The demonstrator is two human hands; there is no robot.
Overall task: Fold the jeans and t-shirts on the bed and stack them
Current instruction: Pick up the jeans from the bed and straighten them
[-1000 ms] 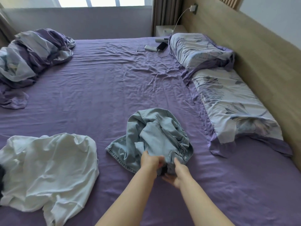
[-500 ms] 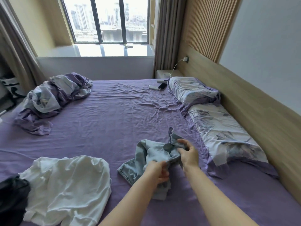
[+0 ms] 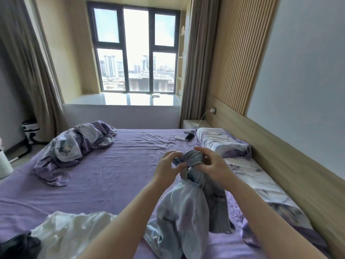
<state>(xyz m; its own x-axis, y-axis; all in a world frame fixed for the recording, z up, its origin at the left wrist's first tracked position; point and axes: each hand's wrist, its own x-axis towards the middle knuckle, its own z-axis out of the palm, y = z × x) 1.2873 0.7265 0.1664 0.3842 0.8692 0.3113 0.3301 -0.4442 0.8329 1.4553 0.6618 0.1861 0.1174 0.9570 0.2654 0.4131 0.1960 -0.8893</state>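
Both hands lift light-blue jeans [image 3: 188,217] above purple bed [image 3: 115,176]. Left hand [image 3: 166,166] and right hand [image 3: 212,166] pinch bunched top edge; fingers [image 3: 200,151] curled into denim. Legs hang limp below fingers. Denim looks soft, fairly heavy; best hold likely waistband corners. White t-shirt [image 3: 74,232] crumpled far left of fingers.

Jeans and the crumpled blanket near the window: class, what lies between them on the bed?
Only bare purple sheet lies between the jeans and the blanket, seen in the head view.
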